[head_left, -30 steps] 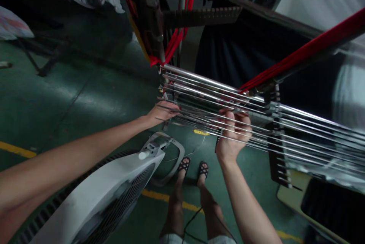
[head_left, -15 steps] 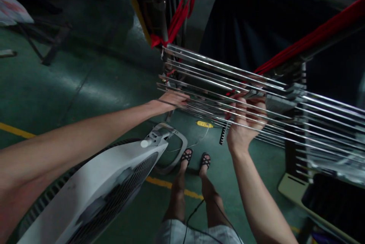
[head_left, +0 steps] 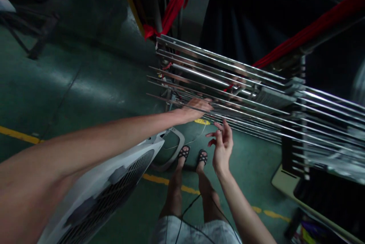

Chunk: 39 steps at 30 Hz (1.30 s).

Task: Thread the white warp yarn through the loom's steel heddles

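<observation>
- The right hand (head_left: 222,141) is now out from among the metal rods (head_left: 199,75), its fingers loosely spread.
- The left hand (head_left: 196,109) is farther in along them, nearer the right.

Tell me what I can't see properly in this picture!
All in the head view:
- Left hand's fingertips: partly hidden by metal bars, so I can't tell what they hold.
- Bars' right ends: blurred, cut off by the right edge.
- Fan: partly behind the left arm, cut off by the bottom edge.
- Colourful things: blurred, cut off at the bottom.
</observation>
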Available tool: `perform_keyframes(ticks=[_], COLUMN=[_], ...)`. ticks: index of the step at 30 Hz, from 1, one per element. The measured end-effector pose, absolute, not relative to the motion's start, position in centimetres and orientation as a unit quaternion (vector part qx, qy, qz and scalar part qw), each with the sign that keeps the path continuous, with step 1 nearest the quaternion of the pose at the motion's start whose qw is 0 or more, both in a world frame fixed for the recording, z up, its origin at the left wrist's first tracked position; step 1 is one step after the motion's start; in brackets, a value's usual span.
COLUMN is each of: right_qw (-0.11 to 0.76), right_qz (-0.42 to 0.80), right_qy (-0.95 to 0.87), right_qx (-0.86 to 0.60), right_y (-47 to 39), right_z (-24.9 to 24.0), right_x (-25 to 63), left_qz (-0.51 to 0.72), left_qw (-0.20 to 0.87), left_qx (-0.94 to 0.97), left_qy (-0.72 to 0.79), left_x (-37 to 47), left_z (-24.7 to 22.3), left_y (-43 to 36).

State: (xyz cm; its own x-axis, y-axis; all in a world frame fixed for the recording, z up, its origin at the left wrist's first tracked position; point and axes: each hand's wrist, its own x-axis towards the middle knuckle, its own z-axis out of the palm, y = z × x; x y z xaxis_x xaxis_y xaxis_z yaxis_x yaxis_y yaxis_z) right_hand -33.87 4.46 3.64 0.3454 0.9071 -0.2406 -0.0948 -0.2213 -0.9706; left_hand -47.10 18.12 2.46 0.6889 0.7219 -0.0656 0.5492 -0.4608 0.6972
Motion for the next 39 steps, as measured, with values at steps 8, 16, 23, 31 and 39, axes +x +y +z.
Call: perform_keyframes(ticks=[8,16,23,31,39], right_qw=[0.539,0.537,0.527,0.566,0.548], right_qz=[0.563,0.607,0.618,0.549,0.487], right_qy=[-0.228,-0.221,-0.267,-0.265,-0.388], right_qx=[-0.583,-0.543,-0.519,-0.555,-0.559], right_y=[6.0,7.4,7.6,7.2,9.1], right_z=[1.0,1.2,1.5,1.7,5.6], right_x=[-32.6,-33.5,-34.5,-33.2,-34.5], left_qz=[0.157,0.163,0.184,0.178,0.186], left_qw=[0.313,0.296,0.364,0.379,0.406], left_qx=[0.839,0.854,0.809,0.813,0.811], left_qy=[0.416,0.396,0.424,0.404,0.378], left_x=[-48.1,-46.5,-46.5,-47.4,-47.7], left_z=[0.4,0.2,-0.8,-0.4,0.0], left_y=[17.1,17.0,17.6,18.2,18.0])
